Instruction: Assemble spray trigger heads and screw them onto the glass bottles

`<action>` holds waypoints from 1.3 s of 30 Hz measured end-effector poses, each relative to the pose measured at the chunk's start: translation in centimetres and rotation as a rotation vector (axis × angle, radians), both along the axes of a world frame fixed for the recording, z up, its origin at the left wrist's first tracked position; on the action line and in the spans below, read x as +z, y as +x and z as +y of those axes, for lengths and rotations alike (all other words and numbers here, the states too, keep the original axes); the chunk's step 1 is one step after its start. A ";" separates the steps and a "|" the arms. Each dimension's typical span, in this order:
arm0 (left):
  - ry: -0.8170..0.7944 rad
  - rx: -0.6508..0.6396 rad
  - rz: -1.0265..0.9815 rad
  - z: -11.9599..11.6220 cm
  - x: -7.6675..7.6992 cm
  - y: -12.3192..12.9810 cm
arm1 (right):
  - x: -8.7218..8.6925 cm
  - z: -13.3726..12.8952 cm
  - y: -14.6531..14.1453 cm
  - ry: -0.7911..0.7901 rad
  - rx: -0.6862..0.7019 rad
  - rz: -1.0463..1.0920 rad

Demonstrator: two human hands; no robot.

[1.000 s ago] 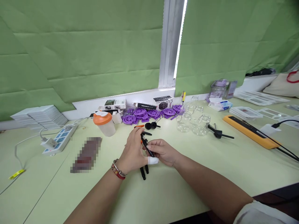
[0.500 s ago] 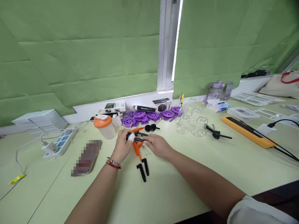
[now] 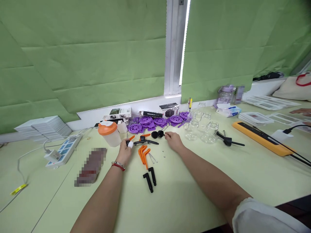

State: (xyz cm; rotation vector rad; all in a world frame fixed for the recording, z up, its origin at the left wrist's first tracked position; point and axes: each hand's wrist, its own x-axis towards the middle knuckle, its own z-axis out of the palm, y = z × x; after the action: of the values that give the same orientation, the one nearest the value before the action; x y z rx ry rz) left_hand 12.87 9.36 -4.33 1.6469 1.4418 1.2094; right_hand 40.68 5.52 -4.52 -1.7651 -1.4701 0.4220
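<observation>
Just right of the orange-lidded cup, my left hand (image 3: 124, 153) is closed around a small black part (image 3: 128, 142), mostly hidden by the fingers. A white covering (image 3: 130, 144) sits on its thumb. Beside it lies a black piece with several thin arms (image 3: 143, 140). My right hand (image 3: 174, 141) reaches further back, fingers pinched at the thin shaft of a black part with a round head (image 3: 160, 133). Another round black piece (image 3: 154, 134) is next to that. In front lie bent orange pieces (image 3: 141, 152), thin metal pins (image 3: 152, 158) and two black L-shaped pieces (image 3: 152, 176).
Purple wheel-patterned parts (image 3: 160, 121) and small boxes (image 3: 119, 113) line the back. Glass jars (image 3: 209, 132) and a black armed piece (image 3: 227, 141) stand or lie to the right, before a yellow-orange bar (image 3: 262, 137). The orange-lidded cup (image 3: 108, 133), phone (image 3: 91, 166) and power strip (image 3: 65, 150) are left.
My hands have moved apart. The black armed piece now lies on the table, and my right hand has gone back and right to the round-headed black part. Another person's hand appears at far right.
</observation>
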 end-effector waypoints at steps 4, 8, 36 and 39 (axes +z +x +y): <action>0.028 -0.038 0.057 0.2 -0.6 0.4 | 0.0 0.2 -0.1 0.006 -0.029 0.040; 0.076 -0.069 0.123 0.4 -0.7 0.6 | 0.1 -0.2 0.3 0.036 -0.074 0.096; -0.188 -0.054 -0.821 -6.6 4.8 0.8 | 2.7 -7.2 -11.0 -0.309 0.241 -0.144; -0.201 -0.096 -0.869 -6.6 4.8 0.6 | 3.1 -7.1 -11.2 -0.348 0.208 -0.091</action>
State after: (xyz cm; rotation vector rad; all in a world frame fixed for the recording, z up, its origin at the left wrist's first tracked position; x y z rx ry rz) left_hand 13.45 2.78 0.42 0.8482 0.8738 1.4131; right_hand 29.51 -1.57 -1.47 -1.9233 -1.7349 0.7515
